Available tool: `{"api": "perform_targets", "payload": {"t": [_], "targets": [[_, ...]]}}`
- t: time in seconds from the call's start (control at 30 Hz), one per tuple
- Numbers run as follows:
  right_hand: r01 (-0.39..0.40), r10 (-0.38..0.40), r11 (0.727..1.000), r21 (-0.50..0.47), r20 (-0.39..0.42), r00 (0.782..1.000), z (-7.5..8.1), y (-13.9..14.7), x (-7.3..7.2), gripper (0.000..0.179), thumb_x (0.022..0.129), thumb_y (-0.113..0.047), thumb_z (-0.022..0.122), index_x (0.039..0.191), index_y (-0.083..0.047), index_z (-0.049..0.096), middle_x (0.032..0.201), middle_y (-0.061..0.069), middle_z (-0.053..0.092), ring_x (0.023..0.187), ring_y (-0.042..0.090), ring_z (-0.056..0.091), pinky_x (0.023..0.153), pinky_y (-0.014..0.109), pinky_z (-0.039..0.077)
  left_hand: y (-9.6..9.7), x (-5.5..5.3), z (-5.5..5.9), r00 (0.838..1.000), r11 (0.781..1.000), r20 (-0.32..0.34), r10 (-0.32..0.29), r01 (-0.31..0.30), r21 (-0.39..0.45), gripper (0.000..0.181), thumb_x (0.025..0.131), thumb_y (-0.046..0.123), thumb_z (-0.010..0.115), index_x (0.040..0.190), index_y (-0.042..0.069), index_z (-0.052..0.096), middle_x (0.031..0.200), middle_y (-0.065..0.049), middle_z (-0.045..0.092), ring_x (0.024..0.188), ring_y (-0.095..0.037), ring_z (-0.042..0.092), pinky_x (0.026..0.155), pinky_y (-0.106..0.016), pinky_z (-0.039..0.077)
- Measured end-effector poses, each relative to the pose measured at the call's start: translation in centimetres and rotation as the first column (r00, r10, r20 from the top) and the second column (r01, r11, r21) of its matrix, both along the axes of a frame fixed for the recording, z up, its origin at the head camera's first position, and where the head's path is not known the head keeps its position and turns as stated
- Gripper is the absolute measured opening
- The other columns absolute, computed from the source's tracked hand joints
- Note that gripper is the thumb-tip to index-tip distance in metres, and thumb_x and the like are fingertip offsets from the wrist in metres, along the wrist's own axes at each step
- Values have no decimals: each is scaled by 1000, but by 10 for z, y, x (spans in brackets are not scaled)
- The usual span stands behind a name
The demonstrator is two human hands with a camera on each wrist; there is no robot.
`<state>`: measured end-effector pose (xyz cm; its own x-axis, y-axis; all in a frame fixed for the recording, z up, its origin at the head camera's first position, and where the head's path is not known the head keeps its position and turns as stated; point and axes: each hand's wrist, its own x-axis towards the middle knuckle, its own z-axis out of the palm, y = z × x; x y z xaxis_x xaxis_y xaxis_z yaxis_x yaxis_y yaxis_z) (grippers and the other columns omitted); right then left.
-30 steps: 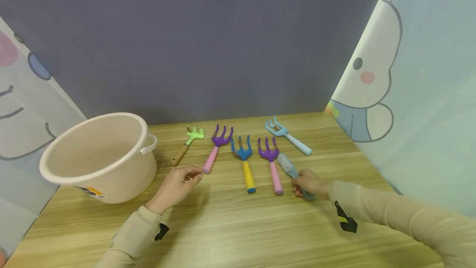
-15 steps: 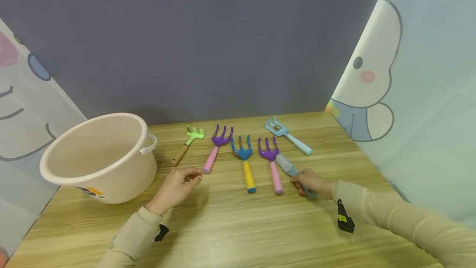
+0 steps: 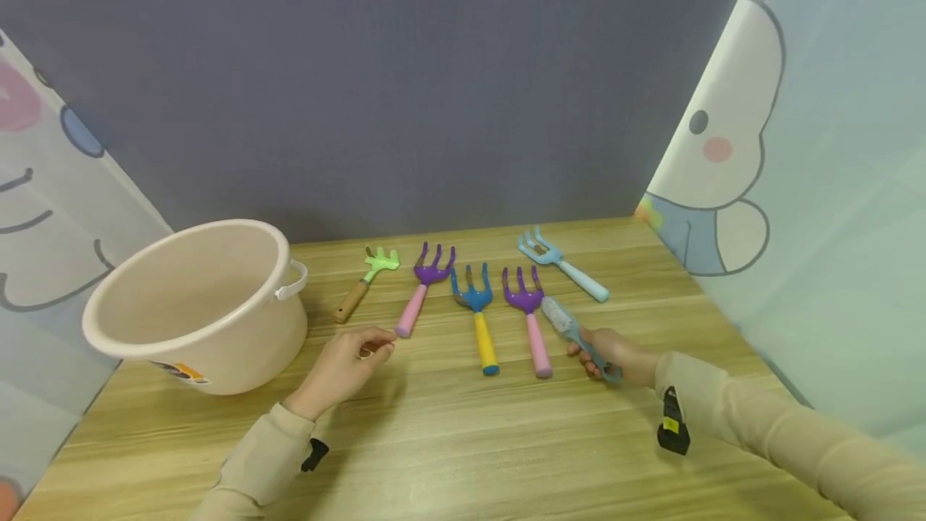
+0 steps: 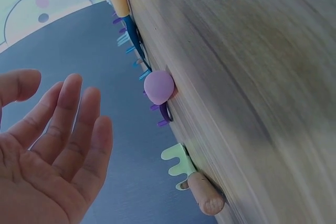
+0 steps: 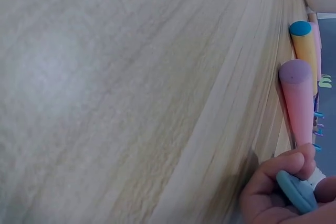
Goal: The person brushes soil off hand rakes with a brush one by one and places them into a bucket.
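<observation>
My right hand [image 3: 611,354] grips a grey-blue brush [image 3: 579,336] by its handle, its pale bristles lying beside a purple-and-pink hand fork [image 3: 536,336]. In the right wrist view, the handle end of the brush [image 5: 296,192] sticks out between thumb and fingers. My left hand [image 3: 343,370] has its fingers relaxed and holds nothing. It hovers near the pink handle end of another purple fork [image 3: 412,310]; the left wrist view shows this handle [image 4: 159,87] apart from the fingers. Between the two purple forks lies a blue fork with a yellow handle [image 3: 485,340].
A large cream bucket [image 3: 249,352] with a white side handle stands at the left. Beside it lies a small green rake with a wooden handle [image 3: 353,300]. A light-blue fork [image 3: 582,280] is at the back right. Behind the wooden table [image 3: 463,441] rises a dark panel [image 3: 434,103].
My right hand has shifted slightly to the right, turning the brush so that more of its handle shows. The left hand and the forks have stayed in place.
</observation>
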<state>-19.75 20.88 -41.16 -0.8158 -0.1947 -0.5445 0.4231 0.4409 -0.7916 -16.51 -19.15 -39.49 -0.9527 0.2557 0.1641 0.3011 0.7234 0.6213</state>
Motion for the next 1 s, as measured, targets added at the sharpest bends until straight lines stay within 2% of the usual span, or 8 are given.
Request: {"api": "perform_targets", "payload": {"t": [0.33, 0.6, 0.77, 1.0], "targets": [[-19, 23, 998, 55, -72, 997, -1, 2, 3, 45, 101, -29, 20, 105, 3, 52, 61, -5, 42, 52, 7, 40, 50, 19, 32, 0, 1, 1, 1000, 1000, 9, 9, -9, -16, 19, 88, 19, 60, 104, 11, 67, 94, 1, 69, 81, -12, 61, 73, -31, 50], [-2, 2, 1000, -2, -98, 995, 1, 4, 6, 44, 101, -28, 20, 105, 3, 51, 60, -5, 43, 52, 7, 40, 49, 19, 30, -4, -5, 4, 999, 1000, 27, 17, -17, -21, 22, 89, 19, 58, 106, 8, 67, 94, -2, 69, 82, -15, 63, 73, -32, 51], [-10, 8, 1000, -12, -120, 993, 3, 7, 6, 43, 101, -28, 19, 106, 4, 47, 60, -5, 41, 53, 8, 39, 50, 19, 31, -11, -18, 10, 998, 999, 48, 33, -31, -39, 25, 91, 20, 56, 109, 6, 65, 99, -8, 69, 86, -22, 65, 73, -36, 52], [-2, 0, 1000, -17, -106, 994, 5, 8, 6, 44, 101, -28, 19, 110, 5, 46, 61, -6, 41, 53, 7, 39, 49, 18, 31, -22, -47, 18, 998, 990, 24, 65, -61, -129, 28, 91, 22, 54, 110, 4, 63, 99, -14, 68, 91, -30, 64, 78, -45, 50]]}}
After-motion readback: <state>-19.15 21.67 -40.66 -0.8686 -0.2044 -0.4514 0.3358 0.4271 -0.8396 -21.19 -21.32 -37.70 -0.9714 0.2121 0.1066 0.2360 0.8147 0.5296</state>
